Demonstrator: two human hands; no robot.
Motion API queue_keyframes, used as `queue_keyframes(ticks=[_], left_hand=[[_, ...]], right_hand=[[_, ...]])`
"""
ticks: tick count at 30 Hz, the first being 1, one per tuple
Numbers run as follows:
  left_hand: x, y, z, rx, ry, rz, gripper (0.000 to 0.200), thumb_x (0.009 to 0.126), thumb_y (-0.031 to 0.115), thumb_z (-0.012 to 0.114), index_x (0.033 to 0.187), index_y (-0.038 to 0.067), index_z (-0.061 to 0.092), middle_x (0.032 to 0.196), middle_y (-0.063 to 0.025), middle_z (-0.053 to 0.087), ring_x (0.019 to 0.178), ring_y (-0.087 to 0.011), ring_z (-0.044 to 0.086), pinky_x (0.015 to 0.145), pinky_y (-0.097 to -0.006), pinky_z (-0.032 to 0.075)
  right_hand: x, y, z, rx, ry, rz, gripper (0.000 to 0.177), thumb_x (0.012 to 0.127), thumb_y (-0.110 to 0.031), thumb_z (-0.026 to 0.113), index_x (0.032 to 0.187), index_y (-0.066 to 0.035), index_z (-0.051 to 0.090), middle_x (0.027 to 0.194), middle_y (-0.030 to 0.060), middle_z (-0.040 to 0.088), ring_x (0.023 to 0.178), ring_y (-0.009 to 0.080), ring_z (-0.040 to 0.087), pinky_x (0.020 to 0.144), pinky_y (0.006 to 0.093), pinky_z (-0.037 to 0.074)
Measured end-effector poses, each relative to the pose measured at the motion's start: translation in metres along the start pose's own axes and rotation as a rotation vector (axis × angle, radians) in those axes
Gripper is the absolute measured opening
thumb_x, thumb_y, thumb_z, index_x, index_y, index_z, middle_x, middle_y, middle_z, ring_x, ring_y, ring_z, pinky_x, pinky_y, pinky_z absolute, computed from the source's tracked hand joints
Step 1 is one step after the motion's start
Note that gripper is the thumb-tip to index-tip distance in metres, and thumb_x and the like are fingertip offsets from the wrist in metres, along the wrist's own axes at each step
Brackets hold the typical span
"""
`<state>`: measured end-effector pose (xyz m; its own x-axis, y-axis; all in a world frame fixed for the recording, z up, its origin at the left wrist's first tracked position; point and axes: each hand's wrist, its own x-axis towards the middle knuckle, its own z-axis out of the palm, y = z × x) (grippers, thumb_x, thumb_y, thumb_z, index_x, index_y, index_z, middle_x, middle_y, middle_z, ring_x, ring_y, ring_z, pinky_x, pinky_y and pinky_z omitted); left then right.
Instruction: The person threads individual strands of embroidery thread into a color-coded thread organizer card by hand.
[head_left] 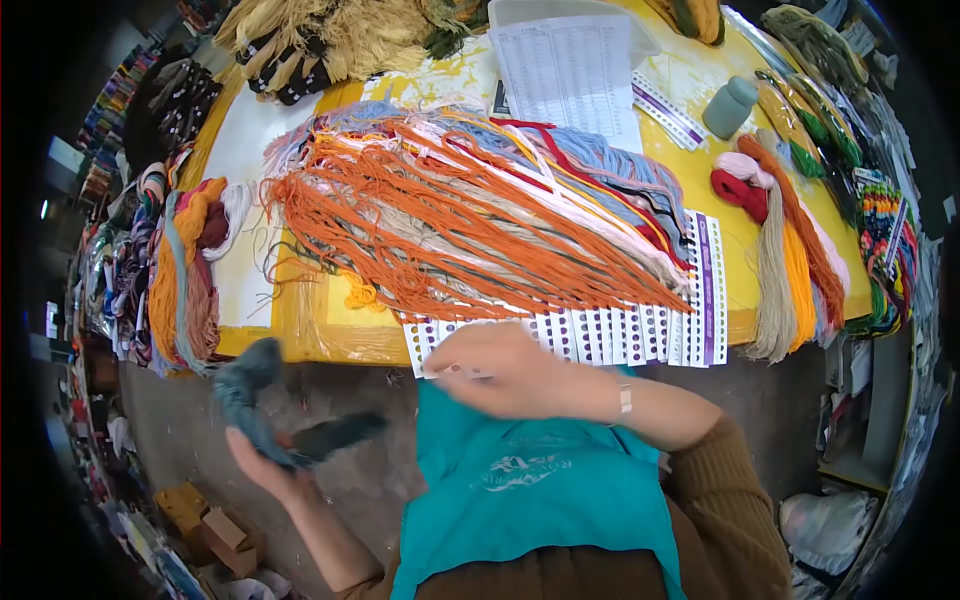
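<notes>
Off the table's front edge at lower left, my left hand [264, 464] is closed round a dark grey-green skein of thread [243, 392], whose two ends hang out on either side. My right hand [512, 370], blurred, is above the front edge before my apron, its fingers curled in; anything between them is too small and smeared to name. Just beyond it lies a row of white punched thread cards [712, 290], overlapping side by side. Across them spreads a thick layer of cut threads [430, 230], orange on top with pink, red, blue, beige and dark strands.
The yellow table [300, 335] carries hanging skeins at left [180, 270] and right [790, 250]. Farther back are a printed sheet [565, 70], a grey-green bottle [731, 107] and beige thread bundles [330, 40]. A cardboard box [230, 540] stands on the floor.
</notes>
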<state>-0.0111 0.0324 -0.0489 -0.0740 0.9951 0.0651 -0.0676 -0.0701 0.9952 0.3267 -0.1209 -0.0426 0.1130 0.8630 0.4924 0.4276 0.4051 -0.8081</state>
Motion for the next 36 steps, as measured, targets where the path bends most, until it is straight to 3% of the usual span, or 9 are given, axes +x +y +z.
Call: queue_keyframes(ticks=[3,5,14,19,22,26,29,32,36], left_hand=[[-0.058,0.0,0.055,0.016,-0.016,-0.047,0.034,0.099,0.031,0.046,0.112,0.001,0.052,0.1,-0.0046,0.057,0.086,-0.0122,0.056,0.073,-0.026,0.048],[-0.081,0.01,0.075,-0.03,-0.284,-0.012,0.03,0.099,0.027,0.045,0.111,0.0,0.05,0.104,-0.0062,0.057,0.092,-0.0136,0.055,0.081,-0.027,0.047],[-0.098,-0.01,0.066,0.149,-0.636,0.294,0.017,0.092,0.011,0.048,0.101,-0.002,0.055,0.096,-0.0059,0.052,0.084,-0.0119,0.047,0.079,-0.0268,0.04],[-0.082,0.001,0.072,0.2,-0.812,0.432,0.027,0.084,0.011,0.059,0.107,-0.002,0.055,0.103,-0.0113,0.054,0.09,-0.0189,0.052,0.082,-0.029,0.042],[-0.097,0.022,0.101,0.048,-0.517,0.635,0.044,0.077,0.009,0.067,0.118,-0.001,0.053,0.115,-0.0165,0.053,0.103,-0.024,0.053,0.089,-0.0352,0.044],[-0.091,0.022,0.09,0.541,-0.615,0.777,0.063,0.071,-0.003,0.071,0.129,-0.001,0.049,0.126,-0.0178,0.047,0.117,-0.0291,0.051,0.095,-0.0382,0.044],[-0.095,0.013,0.091,0.329,-0.572,0.511,0.059,0.072,-0.006,0.068,0.128,-0.001,0.049,0.123,-0.0178,0.049,0.116,-0.0305,0.052,0.094,-0.0366,0.045],[-0.095,0.014,0.095,0.285,-0.532,0.507,0.052,0.073,-0.009,0.066,0.124,-0.001,0.053,0.117,-0.0185,0.052,0.113,-0.0308,0.053,0.094,-0.0348,0.046],[-0.082,0.026,0.092,0.605,-0.587,0.87,0.041,0.073,-0.008,0.065,0.112,0.0,0.06,0.117,-0.017,0.054,0.105,-0.0308,0.058,0.089,-0.0371,0.049]], right_hand=[[0.015,-0.027,0.047,0.203,-0.223,0.104,0.03,0.085,-0.015,0.067,0.113,-0.005,0.058,0.091,0.0127,0.066,0.079,0.0264,0.068,0.069,0.0331,0.054],[0.017,-0.038,0.06,0.267,-0.207,0.207,0.037,0.086,-0.014,0.066,0.12,-0.006,0.052,0.092,0.0121,0.065,0.081,0.0241,0.068,0.069,0.0322,0.054],[0.003,-0.043,0.054,0.631,0.043,0.44,0.049,0.085,-0.002,0.061,0.131,-0.007,0.046,0.119,0.0079,0.057,0.102,0.0139,0.059,0.075,0.0252,0.052],[0.001,-0.036,0.053,0.477,0.093,0.334,0.04,0.08,0.002,0.06,0.119,-0.005,0.059,0.113,0.0064,0.06,0.096,0.0127,0.06,0.072,0.0252,0.052],[0.001,-0.037,0.059,0.327,0.137,0.249,0.04,0.079,0.003,0.06,0.118,-0.006,0.059,0.109,0.0079,0.06,0.091,0.015,0.061,0.07,0.0264,0.053],[-0.001,-0.037,0.067,0.216,0.14,0.145,0.041,0.077,0.004,0.061,0.117,-0.006,0.059,0.104,0.0097,0.059,0.083,0.0179,0.063,0.068,0.0277,0.054],[-0.001,-0.035,0.071,0.19,0.22,0.123,0.04,0.077,0.003,0.06,0.116,-0.006,0.059,0.1,0.0111,0.059,0.079,0.0189,0.063,0.063,0.029,0.054],[0.004,-0.042,0.064,-0.04,0.165,0.051,0.04,0.074,-0.001,0.064,0.113,-0.009,0.061,0.094,0.0098,0.059,0.074,0.0197,0.063,0.056,0.0294,0.052],[0.006,-0.047,0.054,-0.412,0.038,-0.068,0.04,0.068,-0.008,0.068,0.108,-0.013,0.064,0.084,0.0059,0.057,0.064,0.0208,0.062,0.047,0.0314,0.047]])
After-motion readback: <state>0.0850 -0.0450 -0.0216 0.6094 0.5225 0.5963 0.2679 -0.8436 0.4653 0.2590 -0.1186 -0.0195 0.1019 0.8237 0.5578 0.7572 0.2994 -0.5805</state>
